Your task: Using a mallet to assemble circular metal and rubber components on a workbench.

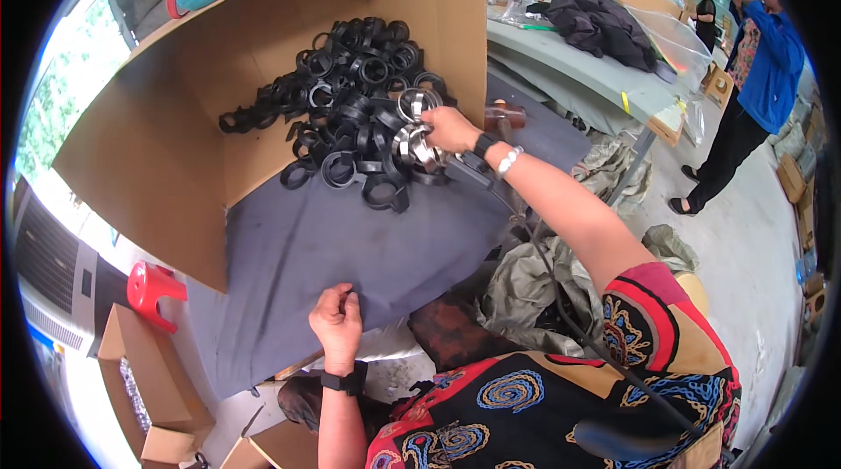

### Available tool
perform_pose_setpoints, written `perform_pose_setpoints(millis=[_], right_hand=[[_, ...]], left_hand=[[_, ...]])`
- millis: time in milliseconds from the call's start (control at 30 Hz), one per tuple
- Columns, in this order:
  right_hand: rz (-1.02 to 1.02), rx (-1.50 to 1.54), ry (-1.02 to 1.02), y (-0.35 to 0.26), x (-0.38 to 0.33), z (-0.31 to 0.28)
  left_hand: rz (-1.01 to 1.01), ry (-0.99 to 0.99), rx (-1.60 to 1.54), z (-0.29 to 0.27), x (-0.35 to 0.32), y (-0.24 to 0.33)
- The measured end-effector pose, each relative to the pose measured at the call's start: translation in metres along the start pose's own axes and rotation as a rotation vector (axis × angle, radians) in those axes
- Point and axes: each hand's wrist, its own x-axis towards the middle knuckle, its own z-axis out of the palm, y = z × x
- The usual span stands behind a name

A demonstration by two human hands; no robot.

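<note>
Against cardboard walls (175,119), right hand (448,129) fingers grip metal rings (413,147); left hand (337,320) pinches grey mat (350,232).

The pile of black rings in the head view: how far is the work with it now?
Done: I cannot tell; no finished parts show apart. In hand: the right hand holds shiny metal rings at the edge of the pile of black rings; the left hand rests on the near edge of the grey sheet. Left: a large pile remains against the cardboard wall.

A dark grey mat (350,241) carries a heap of black rings (359,92), walled by cardboard (158,136).
</note>
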Motion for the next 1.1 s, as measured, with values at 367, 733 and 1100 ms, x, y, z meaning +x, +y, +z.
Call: perform_pose_setpoints(millis=[367,733,1100], right_hand=[[-0.022,-0.333,-0.018,0.045,0.008,-0.011],[0.073,-0.364,-0.166,-0.002,-0.027,-0.040],[0.069,-0.416,-0.148,0.008,-0.051,-0.048]], left_hand=[[-0.123,-0.069,-0.033,0.002,0.018,0.003],[0.246,-0.240,0.131,0.039,0.084,0.076],[0.435,-0.381,0.399,0.084,0.127,0.073]])
